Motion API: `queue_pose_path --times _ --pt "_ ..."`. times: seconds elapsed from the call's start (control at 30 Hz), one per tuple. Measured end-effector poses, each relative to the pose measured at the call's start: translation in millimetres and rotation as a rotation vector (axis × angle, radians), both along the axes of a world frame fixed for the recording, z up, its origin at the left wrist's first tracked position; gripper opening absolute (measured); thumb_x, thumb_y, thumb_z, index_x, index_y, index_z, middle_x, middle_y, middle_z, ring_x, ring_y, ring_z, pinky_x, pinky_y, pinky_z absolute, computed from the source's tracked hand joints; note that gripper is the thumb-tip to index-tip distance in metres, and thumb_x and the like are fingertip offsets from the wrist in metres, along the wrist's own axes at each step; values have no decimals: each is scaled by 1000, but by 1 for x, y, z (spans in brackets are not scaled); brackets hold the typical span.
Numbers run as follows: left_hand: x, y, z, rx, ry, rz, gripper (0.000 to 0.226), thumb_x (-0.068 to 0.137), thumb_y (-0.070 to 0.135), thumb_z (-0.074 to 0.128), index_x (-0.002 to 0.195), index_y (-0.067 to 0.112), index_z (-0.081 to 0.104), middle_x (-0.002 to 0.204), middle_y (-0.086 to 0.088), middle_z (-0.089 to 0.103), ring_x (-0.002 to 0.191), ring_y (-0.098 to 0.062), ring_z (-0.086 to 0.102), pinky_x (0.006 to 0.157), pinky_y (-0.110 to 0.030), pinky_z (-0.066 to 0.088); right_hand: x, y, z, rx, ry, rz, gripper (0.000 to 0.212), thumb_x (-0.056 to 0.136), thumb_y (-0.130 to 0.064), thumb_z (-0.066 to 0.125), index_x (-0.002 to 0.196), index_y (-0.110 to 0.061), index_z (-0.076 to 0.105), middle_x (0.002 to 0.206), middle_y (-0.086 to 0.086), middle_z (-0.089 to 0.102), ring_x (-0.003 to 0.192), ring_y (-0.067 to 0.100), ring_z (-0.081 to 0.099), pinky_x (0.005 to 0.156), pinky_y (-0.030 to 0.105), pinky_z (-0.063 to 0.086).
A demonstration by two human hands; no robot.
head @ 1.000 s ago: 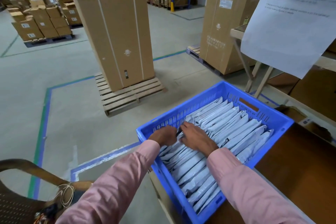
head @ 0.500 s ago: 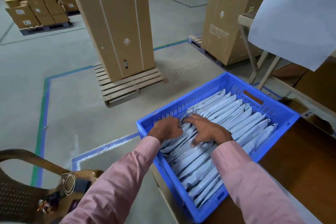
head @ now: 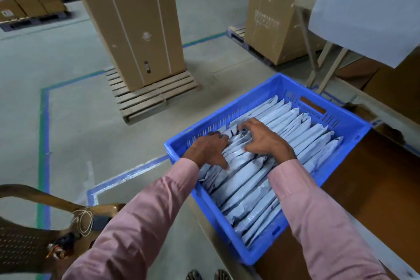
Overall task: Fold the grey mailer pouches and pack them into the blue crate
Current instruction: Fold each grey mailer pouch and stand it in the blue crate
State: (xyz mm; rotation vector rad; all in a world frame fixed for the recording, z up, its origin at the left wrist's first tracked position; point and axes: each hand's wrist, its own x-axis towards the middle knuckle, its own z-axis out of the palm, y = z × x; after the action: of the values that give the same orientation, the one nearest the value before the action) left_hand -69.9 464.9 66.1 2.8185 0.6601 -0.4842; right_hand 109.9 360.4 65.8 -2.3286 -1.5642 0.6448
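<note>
The blue crate (head: 256, 95) sits on the corner of a brown table (head: 375, 188). It holds several folded grey mailer pouches (head: 250, 188), packed on edge in a slanted row. Both my hands are inside the crate at its near-left end. My left hand (head: 209, 150) lies on the pouches by the crate's left wall, its fingertips dipping down among them. My right hand (head: 263, 141) arches over the pouch tops with its fingertips pressing on their edges and its thumb spread. Neither hand lifts a pouch.
A brown plastic chair (head: 27, 241) stands at my lower left. A tall cardboard box (head: 136, 18) stands on a wooden pallet (head: 154, 98) ahead, and another box (head: 272, 7) to the right. A white sheet (head: 368, 7) hangs over the table's far end.
My right hand has slid further along the pouch row, away from me, with fingers more spread and arched. My left hand stays by the left wall. The view has tilted down.
</note>
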Motion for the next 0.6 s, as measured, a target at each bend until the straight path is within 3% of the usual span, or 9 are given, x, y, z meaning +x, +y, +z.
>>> queue_pose_path --times 0.1,0.17,0.2,0.27,0.37,0.43,0.53,0.6 --pt "1 0 2 27 -233 -65 71 77 61 76 129 19 53 125 -9 53 122 -33 52 85 -42 46 3 -1 5 190 41 -200 49 82 -19 70 129 -26 58 133 -1 49 119 27 59 99 43 51" --pt "0 -7 -6 16 -466 -235 72 86 70 60 138 20 52 133 -8 51 128 -31 49 98 -44 44 9 -5 9 363 -54 -515 51 94 -28 66 142 -19 51 149 5 43 135 30 49 109 47 43" --pt "0 -9 -13 38 -491 -333 77 91 74 51 147 22 46 145 -9 47 137 -31 44 109 -44 39 13 -9 10 371 -107 -698 58 97 -34 62 149 -17 44 158 8 35 146 31 37 115 51 34" --pt "-3 -12 -30 134 -340 -459 84 95 79 37 162 31 26 169 -7 26 154 -32 27 123 -50 25 21 -16 9 197 -81 -958 73 102 -46 51 161 -13 24 170 13 15 157 38 10 122 60 17" --pt "-6 -7 -34 156 -31 -432 88 89 89 21 164 44 6 174 1 -2 160 -31 5 128 -52 9 19 -21 -13 -101 54 -960 88 102 -62 37 165 -14 0 173 12 -8 155 50 -11 122 69 3" --pt "3 -5 -20 20 -70 -407 82 88 90 16 160 49 17 173 5 7 158 -27 9 127 -52 8 16 -22 -28 -163 80 -859 90 101 -69 29 165 -20 -11 172 9 -16 153 50 -19 119 72 -6" --pt "29 2 -6 -109 -404 -325 55 105 60 32 141 26 55 148 -3 51 139 -28 43 117 -45 34 22 -20 -34 -136 132 -807 87 100 -74 22 165 -26 -11 172 4 -19 154 45 -22 116 72 -11" --pt "49 5 -4 -144 -442 -220 51 105 45 42 143 14 55 144 -9 55 139 -29 45 115 -40 37 26 -26 -29 -107 166 -800 81 101 -73 20 166 -29 -3 173 0 -13 156 41 -16 118 68 -6"
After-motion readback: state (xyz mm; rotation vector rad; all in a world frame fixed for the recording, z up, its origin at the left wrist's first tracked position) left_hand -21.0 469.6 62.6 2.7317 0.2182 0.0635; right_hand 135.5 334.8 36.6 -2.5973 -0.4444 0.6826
